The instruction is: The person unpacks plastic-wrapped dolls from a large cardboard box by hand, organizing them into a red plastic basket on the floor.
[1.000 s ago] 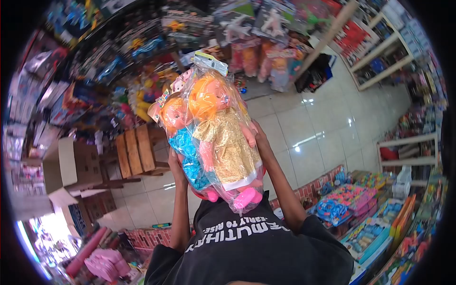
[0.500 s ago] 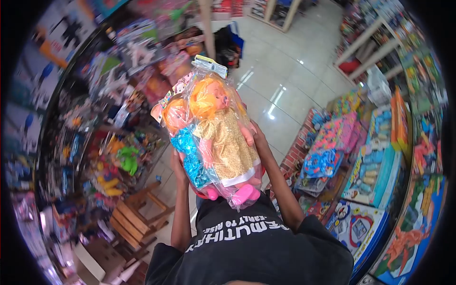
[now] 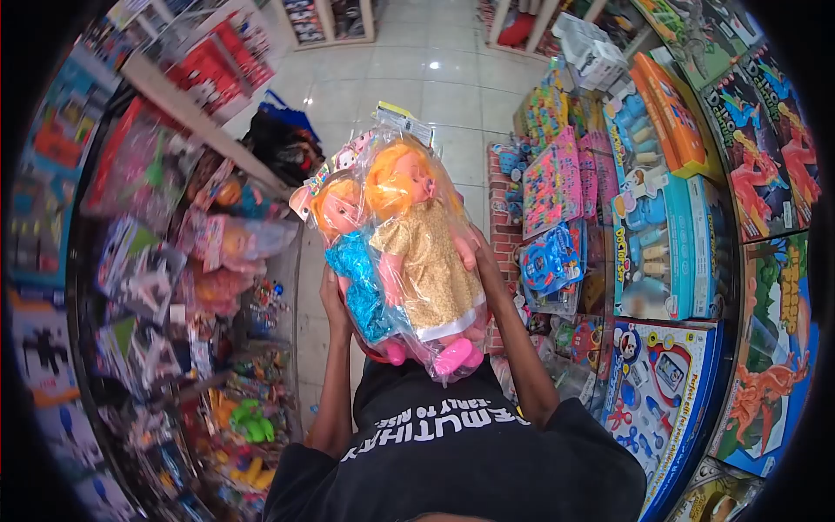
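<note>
Two dolls in clear plastic wrapping are held up before my chest. The larger doll (image 3: 426, 261) has orange-yellow hair, a gold dress with a white hem and pink shoes. Beside it on the left, partly overlapped, is a smaller doll (image 3: 350, 274) in a shiny blue dress. My left hand (image 3: 333, 297) grips the lower left side of the pair. On the other side, my right hand (image 3: 487, 261) holds the gold-dressed doll's edge. Most fingers of both hands are hidden behind the packages. A bit of red shows under the dolls.
Boxed toy sets (image 3: 665, 409) and a doctor set (image 3: 648, 226) fill the right-hand shelves, with pink packs (image 3: 552, 187) nearer the aisle. Bagged toys crowd the left shelves, including a green toy (image 3: 252, 422). A tiled floor (image 3: 417, 87) runs ahead between them.
My view has turned to the right, so the aisle now lies straight ahead and the wooden stool has left the picture. Both dolls remain in my hands.
</note>
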`<state>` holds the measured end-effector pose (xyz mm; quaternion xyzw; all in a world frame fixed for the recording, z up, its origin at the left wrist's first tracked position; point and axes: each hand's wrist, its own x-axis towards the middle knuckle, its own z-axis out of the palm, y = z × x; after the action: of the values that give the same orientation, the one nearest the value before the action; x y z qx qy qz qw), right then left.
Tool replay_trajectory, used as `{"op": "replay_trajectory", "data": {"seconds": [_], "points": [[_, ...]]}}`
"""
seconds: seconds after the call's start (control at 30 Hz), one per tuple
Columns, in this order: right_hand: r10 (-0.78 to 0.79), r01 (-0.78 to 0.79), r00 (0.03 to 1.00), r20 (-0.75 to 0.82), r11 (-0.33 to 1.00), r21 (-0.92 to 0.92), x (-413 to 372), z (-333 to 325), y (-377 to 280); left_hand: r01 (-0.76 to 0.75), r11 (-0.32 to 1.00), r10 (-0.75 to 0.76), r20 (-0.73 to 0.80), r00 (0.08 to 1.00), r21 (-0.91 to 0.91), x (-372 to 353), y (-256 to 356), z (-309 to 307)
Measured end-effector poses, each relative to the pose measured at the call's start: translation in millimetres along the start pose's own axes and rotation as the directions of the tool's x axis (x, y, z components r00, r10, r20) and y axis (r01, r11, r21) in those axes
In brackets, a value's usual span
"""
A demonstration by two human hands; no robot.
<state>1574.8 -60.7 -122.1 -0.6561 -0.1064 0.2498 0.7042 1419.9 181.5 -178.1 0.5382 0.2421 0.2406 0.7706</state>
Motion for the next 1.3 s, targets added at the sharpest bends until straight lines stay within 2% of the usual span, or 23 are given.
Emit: {"op": "replay_trajectory", "data": {"seconds": [0.2,0.3,0.37,0.43,0.5,0.57,0.6,0.67,0.7,0.77,0.83,0.87,0.9,0.97,1.1,1.2,1.27,1.3], "points": [[0.005,-0.005,0.988,-0.153,1.000,0.003,63.7,-15.2,-12.1,0.063,0.994,-0.076,0.147,0.986,0.087,105.4,-19.9,30.4],[0.003,0.004,0.972,-0.235,1.000,0.030,102.4,-28.6,-2.3,0.160,0.986,-0.165,0.206,0.965,0.038,162.6,-32.6,52.0],[0.035,-0.023,0.955,-0.294,0.999,0.044,113.3,-33.9,3.9,0.128,0.988,-0.150,0.321,0.935,0.087,189.5,-30.2,66.3],[0.080,-0.048,0.945,-0.319,0.993,0.106,135.5,-39.9,1.4,0.147,0.987,-0.162,0.332,0.929,0.071,214.9,-39.3,76.5],[0.026,0.021,0.940,-0.341,0.991,0.132,161.8,-58.6,15.3,0.077,0.973,-0.145,0.320,0.936,0.218,241.7,-44.8,101.5],[0.045,-0.003,0.935,-0.351,0.993,0.120,180.6,-80.1,34.5,0.117,0.975,-0.182,0.378,0.908,0.189,268.3,-53.0,121.0],[0.089,-0.006,0.926,-0.368,0.975,0.221,195.1,-87.6,46.5,0.166,0.966,-0.233,0.394,0.889,0.198,280.9,-58.8,128.8],[0.051,0.016,0.918,-0.394,0.986,0.165,217.7,-109.7,62.4,0.226,0.954,-0.290,0.427,0.856,0.194,304.9,-76.4,146.0],[0.015,0.035,0.915,-0.402,0.993,0.116,234.4,-123.1,69.8,0.217,0.957,-0.281,0.419,0.864,0.194,319.9,-90.3,156.7],[0.059,0.008,0.920,-0.387,0.986,0.167,270.7,-150.6,96.4,0.298,0.912,-0.393,0.390,0.833,0.283,345.2,-126.3,167.3],[0.103,-0.021,0.923,-0.371,0.975,0.219,297.7,-176.0,143.5,0.314,0.897,-0.419,0.374,0.828,0.310,370.7,-164.8,175.2],[0.046,-0.008,0.934,-0.353,0.994,0.108,314.9,-190.7,153.1,0.319,0.893,-0.427,0.374,0.823,0.317,379.5,-184.6,182.5],[0.051,-0.012,0.932,-0.359,0.994,0.108,331.7,-202.0,161.9,0.325,0.891,-0.433,0.377,0.819,0.318,392.3,-203.3,191.2],[0.088,-0.037,0.918,-0.386,0.990,0.139,358.1,-217.5,181.4,0.439,0.876,-0.481,0.332,0.811,0.199,408.5,-238.7,200.6],[0.172,-0.116,0.907,-0.385,0.979,0.165,410.0,-250.7,242.1,0.452,0.875,-0.484,0.355,0.800,0.175,457.3,-341.5,201.5],[0.163,-0.143,0.889,-0.428,0.987,0.079,445.0,-272.9,303.9,0.495,0.861,-0.499,0.393,0.772,0.120,489.3,-412.6,207.9],[0.114,-0.124,0.876,-0.468,0.992,0.009,467.3,-282.5,349.6,0.461,0.885,-0.456,0.320,0.831,0.062,503.2,-456.1,213.5],[0.129,-0.134,0.875,-0.466,0.991,0.023,471.5,-287.1,374.7,0.468,0.881,-0.466,0.310,0.829,0.075,506.2,-474.5,208.2]]}}
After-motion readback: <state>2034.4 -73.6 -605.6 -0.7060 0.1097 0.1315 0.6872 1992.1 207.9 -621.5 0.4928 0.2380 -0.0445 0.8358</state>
